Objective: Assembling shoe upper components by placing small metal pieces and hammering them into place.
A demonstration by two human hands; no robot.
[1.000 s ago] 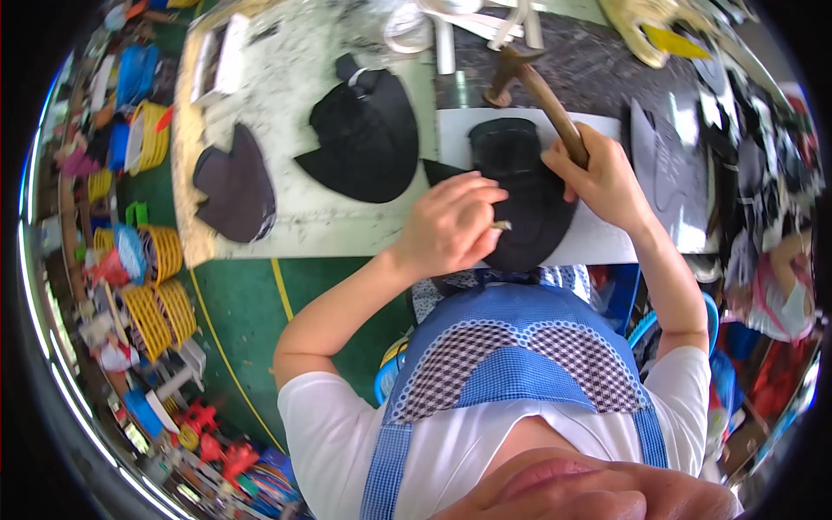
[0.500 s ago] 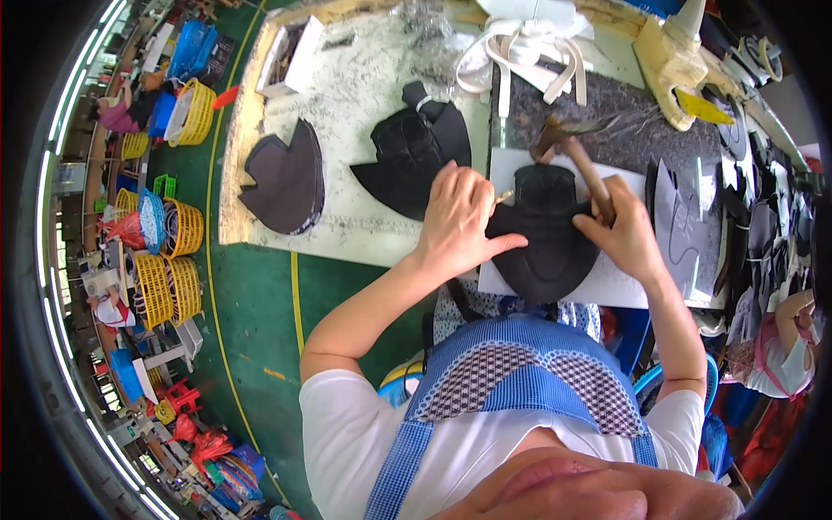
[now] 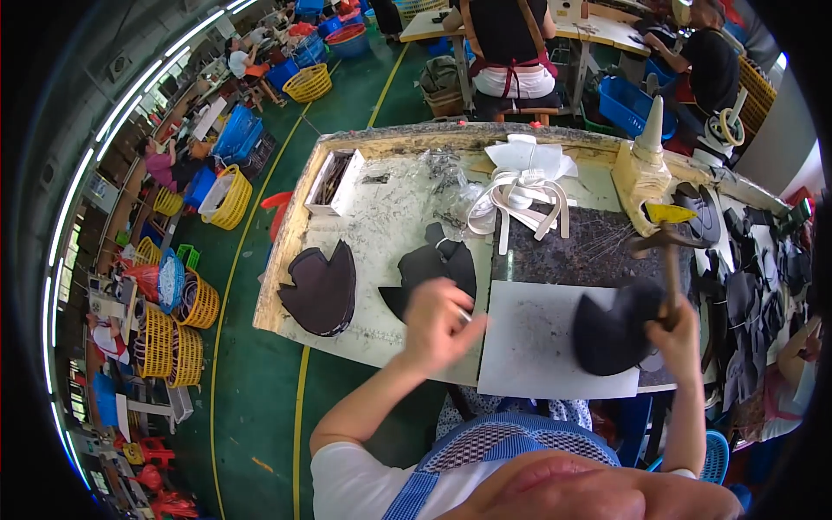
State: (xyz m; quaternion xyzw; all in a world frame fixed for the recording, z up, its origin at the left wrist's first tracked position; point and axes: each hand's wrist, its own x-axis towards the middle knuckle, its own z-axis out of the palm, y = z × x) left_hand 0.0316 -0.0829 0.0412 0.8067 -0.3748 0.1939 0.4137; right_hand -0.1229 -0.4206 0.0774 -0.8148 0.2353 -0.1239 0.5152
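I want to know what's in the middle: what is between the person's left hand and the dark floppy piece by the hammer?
Only bare white sheet lies between the left hand and the dark curved piece, seen from the head camera.

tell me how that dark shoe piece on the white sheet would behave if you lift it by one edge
The dark shoe piece is a thin cut-out lying flat on the white sheet, so it would probably droop rather than stay stiff. It looks light for its size. Being flat, it is unlikely to roll, but may slide on the sheet. The right hand grips a hammer beside it.
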